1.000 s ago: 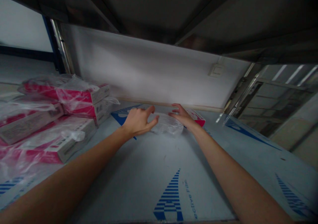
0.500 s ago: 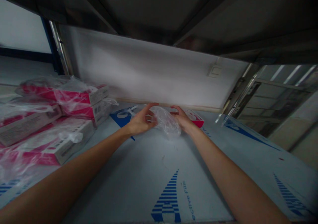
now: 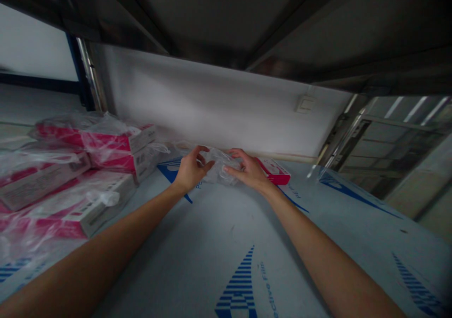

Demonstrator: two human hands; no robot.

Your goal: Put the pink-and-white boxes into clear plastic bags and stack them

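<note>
A crumpled clear plastic bag (image 3: 219,167) is held up between both hands at the back of a shelf. My left hand (image 3: 191,170) pinches its left edge with fingers curled. My right hand (image 3: 247,170) grips its right side with fingers bent round the film. Just right of my right hand a single pink and white box (image 3: 276,172) lies flat on the shelf by the wall.
The shelf surface (image 3: 226,242) is covered in white film with blue printed stripes. Several pink boxes wrapped in clear plastic (image 3: 88,167) are stacked at the left. A white wall with a switch plate (image 3: 304,104) closes the back. Another shelf hangs low overhead.
The bag lay on the shelf under my reaching hands. Both hands have since closed on it and raised it off the surface, moving slightly toward the wall.
</note>
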